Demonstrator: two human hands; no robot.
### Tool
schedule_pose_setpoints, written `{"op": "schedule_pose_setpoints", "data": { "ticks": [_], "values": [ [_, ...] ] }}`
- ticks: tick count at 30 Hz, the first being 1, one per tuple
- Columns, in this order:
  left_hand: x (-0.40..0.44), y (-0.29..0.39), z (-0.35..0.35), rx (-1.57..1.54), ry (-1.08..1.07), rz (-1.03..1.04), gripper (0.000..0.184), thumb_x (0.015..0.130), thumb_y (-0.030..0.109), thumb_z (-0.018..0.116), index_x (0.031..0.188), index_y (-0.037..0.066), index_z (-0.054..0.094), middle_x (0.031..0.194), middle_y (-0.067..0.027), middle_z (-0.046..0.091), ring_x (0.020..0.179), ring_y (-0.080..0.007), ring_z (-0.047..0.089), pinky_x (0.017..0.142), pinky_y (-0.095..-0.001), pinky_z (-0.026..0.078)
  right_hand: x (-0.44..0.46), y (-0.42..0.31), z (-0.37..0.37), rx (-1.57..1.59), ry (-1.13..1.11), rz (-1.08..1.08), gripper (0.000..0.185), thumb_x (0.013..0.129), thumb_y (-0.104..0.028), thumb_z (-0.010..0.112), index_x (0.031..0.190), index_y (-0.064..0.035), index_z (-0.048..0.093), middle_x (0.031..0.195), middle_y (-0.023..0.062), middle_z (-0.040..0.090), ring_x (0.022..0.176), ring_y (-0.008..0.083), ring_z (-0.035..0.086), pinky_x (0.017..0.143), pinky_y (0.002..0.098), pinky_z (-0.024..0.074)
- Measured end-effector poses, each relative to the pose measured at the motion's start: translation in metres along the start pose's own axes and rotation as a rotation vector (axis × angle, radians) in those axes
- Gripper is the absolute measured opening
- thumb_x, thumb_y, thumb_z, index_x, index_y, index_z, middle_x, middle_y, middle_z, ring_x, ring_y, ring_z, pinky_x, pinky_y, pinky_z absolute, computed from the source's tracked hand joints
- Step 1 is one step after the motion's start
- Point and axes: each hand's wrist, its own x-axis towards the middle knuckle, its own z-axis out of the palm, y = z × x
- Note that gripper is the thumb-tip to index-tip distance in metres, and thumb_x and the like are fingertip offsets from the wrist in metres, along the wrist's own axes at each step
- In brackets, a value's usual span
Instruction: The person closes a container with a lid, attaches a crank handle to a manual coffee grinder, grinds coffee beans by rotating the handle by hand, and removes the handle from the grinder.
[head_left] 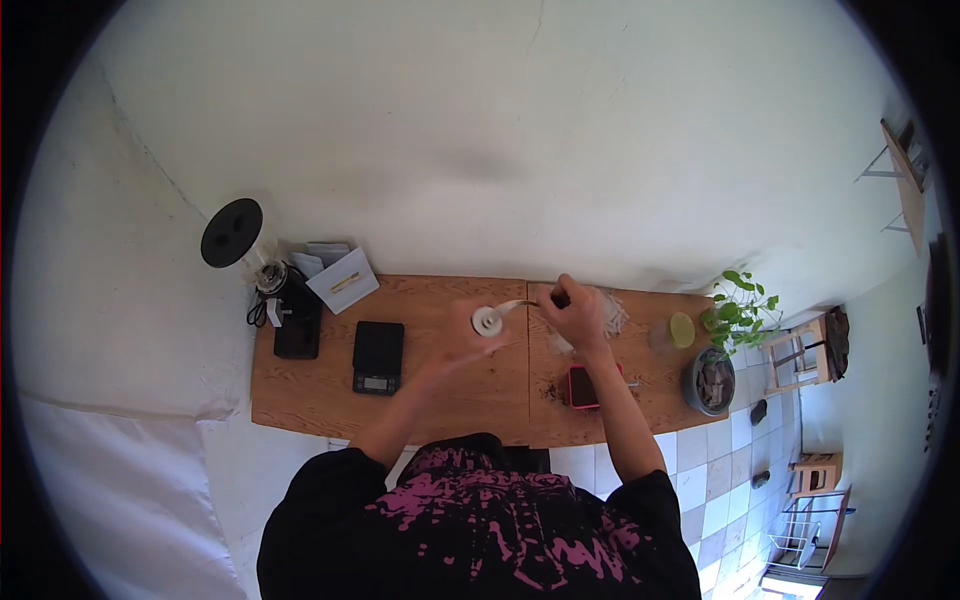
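Note:
My left hand [466, 338] is wrapped round the body of a hand coffee grinder [487, 321], held above the middle of the wooden table. Its round whitish top faces up at me, and the body below is mostly hidden by my fingers. A curved metal crank [518, 303] runs from the top toward my right hand [577, 316], whose fingers close on the dark knob at the crank's end. Below my right forearm lies a red-rimmed container [582, 388] filled with dark brown grounds, with some crumbs spilled beside it.
On the wooden table [440, 410] are a black digital scale [378, 350], an electric grinder [297, 318] and papers [343, 281] to the left. Toward the right stand a yellow-lidded jar [681, 330], a leafy plant [742, 305] and a grey bucket [708, 383]. A wall rises behind.

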Motion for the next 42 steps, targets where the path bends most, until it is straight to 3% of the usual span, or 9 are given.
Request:
{"op": "schedule_pose_setpoints", "data": {
  "ticks": [6, 12, 16, 18, 23, 30, 32, 37, 42],
  "values": [
    [0.029, -0.038, -0.007, 0.033, 0.163, 0.014, 0.02, 0.076, 0.009, 0.084, 0.089, 0.002, 0.071, 0.074, -0.0066, 0.071, 0.068, -0.0117, 0.065, 0.064, -0.0314, 0.053, -0.031, -0.045, 0.0, 0.127, -0.242, -0.09, 0.028, 0.084, -0.015, 0.082, 0.073, -0.0047, 0.059, 0.064, 0.0105, 0.064, 0.056, 0.0283, 0.065, 0.054, 0.0377, 0.0493],
    [0.033, -0.037, 0.033, 0.037, 0.123, -0.045, 0.025, 0.076, 0.012, 0.086, 0.094, 0.004, 0.071, 0.078, -0.008, 0.072, 0.071, -0.0167, 0.068, 0.069, -0.0335, 0.056, -0.019, -0.095, 0.018, 0.334, -0.191, -0.34, 0.026, 0.081, -0.015, 0.084, 0.076, -0.0061, 0.06, 0.064, 0.0095, 0.061, 0.059, 0.0277, 0.064, 0.055, 0.0385, 0.0486],
    [0.019, -0.055, 0.081, 0.296, 0.293, 0.423, 0.02, 0.08, 0.014, 0.084, 0.091, 0.004, 0.071, 0.079, -0.0063, 0.072, 0.072, -0.0179, 0.068, 0.067, -0.0351, 0.055, 0.008, -0.092, 0.018, 0.233, -0.115, -0.414, 0.028, 0.082, -0.016, 0.085, 0.075, -0.0062, 0.06, 0.063, 0.0089, 0.061, 0.056, 0.0278, 0.063, 0.053, 0.0382, 0.0482],
    [0.009, -0.049, 0.094, 0.362, 0.334, 0.544, 0.019, 0.081, 0.014, 0.084, 0.091, 0.004, 0.071, 0.08, -0.0058, 0.072, 0.072, -0.0183, 0.069, 0.066, -0.0354, 0.055, 0.021, -0.082, 0.017, 0.162, -0.028, -0.215, 0.031, 0.085, -0.021, 0.084, 0.075, -0.0065, 0.058, 0.065, 0.0104, 0.063, 0.059, 0.0333, 0.065, 0.054, 0.0428, 0.0504],
    [-0.003, 0.005, 0.077, 0.071, -0.062, 0.127, 0.021, 0.081, 0.016, 0.085, 0.087, 0.003, 0.07, 0.074, -0.0071, 0.073, 0.066, -0.0264, 0.071, 0.064, -0.038, 0.054, 0.044, -0.011, -0.002, 0.024, 0.017, -0.075, 0.035, 0.089, -0.023, 0.082, 0.073, -0.0056, 0.056, 0.059, 0.0109, 0.061, 0.054, 0.0337, 0.064, 0.051, 0.0426, 0.0498],
    [0.023, 0.018, 0.044, 0.024, 0.085, 0.026, 0.022, 0.079, 0.014, 0.084, 0.094, 0.003, 0.072, 0.073, -0.0084, 0.071, 0.065, -0.0135, 0.068, 0.063, -0.0323, 0.054, 0.026, 0.036, -0.026, -0.057, -0.044, 0.001, 0.033, 0.088, -0.02, 0.081, 0.071, -0.0057, 0.056, 0.057, 0.0107, 0.06, 0.052, 0.0336, 0.064, 0.051, 0.0418, 0.0506],
    [0.03, -0.002, 0.042, -0.033, 0.141, -0.125, 0.019, 0.08, 0.011, 0.083, 0.09, 0.001, 0.071, 0.069, -0.0062, 0.069, 0.066, -0.0097, 0.065, 0.062, -0.0314, 0.053, 0.015, 0.034, -0.029, -0.019, -0.061, -0.021, 0.032, 0.087, -0.019, 0.081, 0.071, -0.0054, 0.057, 0.058, 0.0109, 0.061, 0.052, 0.0335, 0.064, 0.051, 0.0414, 0.0508],
    [0.047, -0.006, 0.042, 0.061, 0.257, -0.096, 0.018, 0.079, 0.01, 0.083, 0.088, 0.001, 0.07, 0.072, -0.0077, 0.071, 0.067, -0.0121, 0.067, 0.063, -0.0324, 0.054, -0.005, -0.003, -0.043, 0.127, -0.188, -0.007, 0.03, 0.085, -0.016, 0.08, 0.07, -0.0047, 0.058, 0.06, 0.0115, 0.062, 0.055, 0.0333, 0.065, 0.053, 0.0417, 0.0509],
    [0.045, -0.024, 0.061, 0.026, 0.233, -0.042, 0.021, 0.077, 0.013, 0.085, 0.09, 0.003, 0.072, 0.075, -0.01, 0.073, 0.066, -0.019, 0.068, 0.064, -0.0348, 0.055, -0.017, -0.058, -0.016, 0.402, -0.282, -0.23, 0.025, 0.083, -0.013, 0.082, 0.075, -0.0031, 0.06, 0.065, 0.0122, 0.063, 0.055, 0.03, 0.063, 0.055, 0.0389, 0.0494]
  ]
}}
